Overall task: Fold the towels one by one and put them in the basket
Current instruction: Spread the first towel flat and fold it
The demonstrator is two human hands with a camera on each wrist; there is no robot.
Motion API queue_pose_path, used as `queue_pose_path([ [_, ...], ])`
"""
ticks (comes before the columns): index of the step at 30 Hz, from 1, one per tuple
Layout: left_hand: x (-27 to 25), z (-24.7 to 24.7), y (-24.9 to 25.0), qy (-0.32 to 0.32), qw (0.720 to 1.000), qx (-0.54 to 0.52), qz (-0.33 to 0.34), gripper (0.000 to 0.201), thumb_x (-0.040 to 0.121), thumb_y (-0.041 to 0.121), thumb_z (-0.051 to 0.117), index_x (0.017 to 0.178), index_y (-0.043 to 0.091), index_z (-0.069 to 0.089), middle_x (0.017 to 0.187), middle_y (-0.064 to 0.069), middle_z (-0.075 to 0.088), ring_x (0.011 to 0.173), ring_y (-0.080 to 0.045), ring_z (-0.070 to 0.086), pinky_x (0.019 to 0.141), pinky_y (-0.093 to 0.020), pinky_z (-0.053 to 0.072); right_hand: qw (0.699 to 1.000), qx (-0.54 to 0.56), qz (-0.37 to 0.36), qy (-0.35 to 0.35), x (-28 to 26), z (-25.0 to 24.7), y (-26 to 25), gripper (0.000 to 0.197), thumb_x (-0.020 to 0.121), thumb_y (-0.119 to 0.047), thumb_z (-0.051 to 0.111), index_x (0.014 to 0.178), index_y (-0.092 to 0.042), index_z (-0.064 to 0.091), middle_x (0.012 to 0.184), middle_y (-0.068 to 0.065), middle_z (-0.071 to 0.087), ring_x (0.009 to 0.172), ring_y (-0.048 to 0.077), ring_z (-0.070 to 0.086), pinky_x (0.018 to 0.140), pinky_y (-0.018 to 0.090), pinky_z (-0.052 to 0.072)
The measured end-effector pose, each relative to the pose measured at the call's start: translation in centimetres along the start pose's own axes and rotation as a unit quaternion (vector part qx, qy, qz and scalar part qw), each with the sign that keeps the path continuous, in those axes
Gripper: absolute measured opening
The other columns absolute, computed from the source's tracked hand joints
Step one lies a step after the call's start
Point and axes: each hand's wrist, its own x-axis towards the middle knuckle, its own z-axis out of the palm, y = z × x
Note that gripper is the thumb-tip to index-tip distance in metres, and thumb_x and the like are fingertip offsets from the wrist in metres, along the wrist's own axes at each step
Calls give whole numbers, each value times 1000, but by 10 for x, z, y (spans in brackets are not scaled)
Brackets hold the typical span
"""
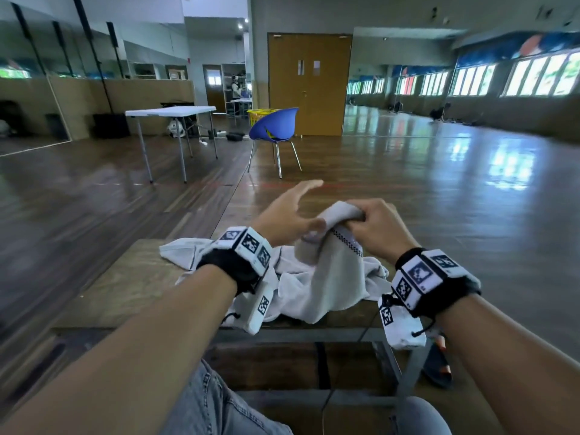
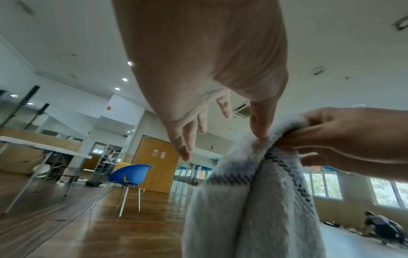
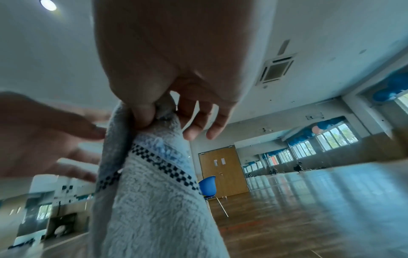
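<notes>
A grey towel (image 1: 332,277) with a dark checkered stripe hangs lifted above the low wooden table (image 1: 125,293). My right hand (image 1: 357,215) pinches its bunched top edge between thumb and fingers, as the right wrist view shows with the right hand (image 3: 154,115) on the towel (image 3: 154,200). My left hand (image 1: 301,208) is beside it on the left, fingers spread and straight. In the left wrist view only the thumb of the left hand (image 2: 223,137) touches the towel (image 2: 253,209). A yellow basket (image 1: 260,116) stands far off behind a blue chair (image 1: 274,127).
More pale towels (image 1: 194,249) lie crumpled on the table under and left of the lifted one. A white folding table (image 1: 169,113) stands at the back left, wooden double doors (image 1: 309,86) behind the chair. Glossy wooden floor lies all around.
</notes>
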Motion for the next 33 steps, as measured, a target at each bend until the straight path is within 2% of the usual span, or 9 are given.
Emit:
queue_pose_path([
  [2,-2,9,1,-18,999,21,21,60,82,17,75,138,24,53,141,6,53,117,-9,55,99,-27,47,999,-30,15,-33,-1,10,-1,29,69,-41,62,95,-45,74,86,-11,75,91,16,70,80,39,57],
  [4,-2,10,0,-7,998,66,9,37,82,22,75,118,23,68,116,4,69,95,-13,65,86,-29,54,998,-54,17,-24,2,17,1,24,71,-40,62,92,-46,73,85,-10,72,88,19,67,77,39,57],
  [8,-3,7,-3,48,993,104,-8,17,74,39,77,76,22,74,69,10,69,63,-3,62,60,-20,49,996,-82,11,32,6,20,19,16,74,-46,68,84,-36,76,89,-12,57,93,15,55,74,39,52],
  [11,-1,6,-4,92,987,130,13,15,74,30,72,67,21,64,62,8,62,62,-13,57,58,-26,45,995,-96,11,29,3,17,38,18,75,-53,74,75,-35,73,97,-14,54,100,10,44,78,38,47],
  [14,4,0,-9,145,978,146,14,19,74,14,65,62,17,50,56,6,50,62,-23,49,59,-33,41,997,-65,25,-28,-2,11,55,31,73,-59,73,70,-28,70,80,-10,66,82,15,59,73,41,53],
  [20,2,-13,-31,228,959,165,-22,31,77,3,54,59,19,34,55,5,41,53,-11,34,51,-32,24,987,-91,99,-84,-9,7,79,11,85,-37,62,77,-36,69,75,-10,69,79,21,67,73,47,58],
  [27,-18,-5,-67,297,948,93,-66,20,80,-4,54,79,12,43,65,-1,48,57,-15,38,50,-19,30,991,-53,27,120,-21,21,96,14,93,-17,58,89,-23,71,85,-5,69,80,19,61,73,35,48],
  [30,-37,9,-85,206,970,55,-119,19,86,-6,51,91,12,48,68,0,52,59,-9,43,51,-13,34,997,-43,68,5,-45,42,116,15,96,-18,59,84,-15,66,73,4,65,72,26,60,68,41,47],
  [33,-58,24,-109,-68,977,113,-168,17,91,-6,50,99,1,62,78,-6,59,70,-18,52,62,-14,40,986,-35,124,-110,-80,65,138,22,95,-19,63,73,-16,66,63,-2,61,66,23,58,62,34,43],
])
